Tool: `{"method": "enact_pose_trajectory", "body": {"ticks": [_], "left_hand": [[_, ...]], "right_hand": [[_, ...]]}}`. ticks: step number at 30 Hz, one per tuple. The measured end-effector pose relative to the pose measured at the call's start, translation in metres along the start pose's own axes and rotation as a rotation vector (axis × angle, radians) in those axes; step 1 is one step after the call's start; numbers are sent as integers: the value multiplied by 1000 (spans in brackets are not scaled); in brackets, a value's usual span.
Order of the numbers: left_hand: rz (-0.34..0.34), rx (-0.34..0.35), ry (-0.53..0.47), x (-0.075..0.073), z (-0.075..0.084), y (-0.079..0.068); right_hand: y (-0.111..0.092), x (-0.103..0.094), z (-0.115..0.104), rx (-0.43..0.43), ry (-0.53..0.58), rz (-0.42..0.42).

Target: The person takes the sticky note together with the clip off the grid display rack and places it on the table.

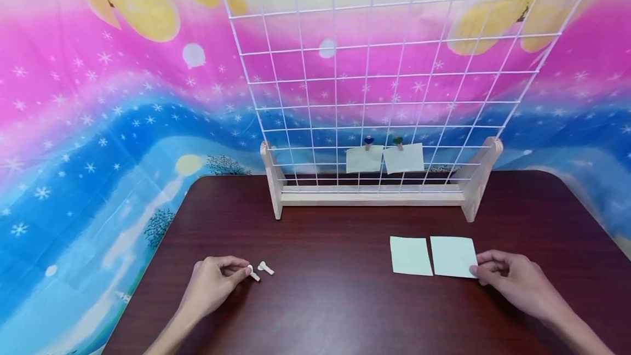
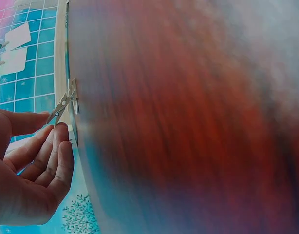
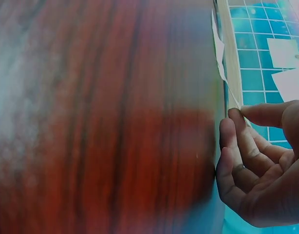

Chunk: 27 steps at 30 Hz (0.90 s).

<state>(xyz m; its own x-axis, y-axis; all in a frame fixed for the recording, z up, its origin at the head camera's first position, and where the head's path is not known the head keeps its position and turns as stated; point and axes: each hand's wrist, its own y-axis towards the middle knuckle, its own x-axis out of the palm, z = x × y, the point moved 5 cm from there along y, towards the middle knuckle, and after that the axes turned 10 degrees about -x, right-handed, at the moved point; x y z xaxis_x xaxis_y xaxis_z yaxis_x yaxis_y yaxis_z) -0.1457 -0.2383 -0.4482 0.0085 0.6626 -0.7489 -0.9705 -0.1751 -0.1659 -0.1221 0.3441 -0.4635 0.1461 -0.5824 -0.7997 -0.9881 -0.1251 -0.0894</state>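
Between thumb and fingertips my left hand (image 1: 213, 282) pinches a small clothespin (image 1: 253, 273), seen with its metal spring in the left wrist view (image 2: 59, 110). Just right of it a second clothespin (image 1: 266, 268) lies on the table. At the right, my right hand (image 1: 515, 278) pinches the right edge of a pale square paper note (image 1: 452, 256). Its thumb is on top of the paper, and the right wrist view shows the sheet's edge (image 3: 233, 96) at the fingertips. Beside that sheet, to its left, another pale note (image 1: 411, 256) lies flat.
A white wire grid (image 1: 336, 75) stands in a wooden base (image 1: 372, 199) at the table's back. Two paper notes, one left (image 1: 363, 160) and one right (image 1: 404, 159), hang low on it from clothespins with blue and green decorations. A patterned cloth (image 1: 148, 119) hangs behind the dark table (image 1: 335, 300).
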Motion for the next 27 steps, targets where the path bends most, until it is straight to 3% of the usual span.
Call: {"method": "enact_pose_trajectory", "body": {"ticks": [8,20,27], "left_hand": [[-21,-25,-5,4,-2,0],[-8,48,36,6,-1,-3],[-7,32,21,4,-3,-5]], "right_hand": [[1,2,0,-34,-50,16],[3,2,-2,-74,-107,5],[3,-1,-2,-70,-131,8]]}}
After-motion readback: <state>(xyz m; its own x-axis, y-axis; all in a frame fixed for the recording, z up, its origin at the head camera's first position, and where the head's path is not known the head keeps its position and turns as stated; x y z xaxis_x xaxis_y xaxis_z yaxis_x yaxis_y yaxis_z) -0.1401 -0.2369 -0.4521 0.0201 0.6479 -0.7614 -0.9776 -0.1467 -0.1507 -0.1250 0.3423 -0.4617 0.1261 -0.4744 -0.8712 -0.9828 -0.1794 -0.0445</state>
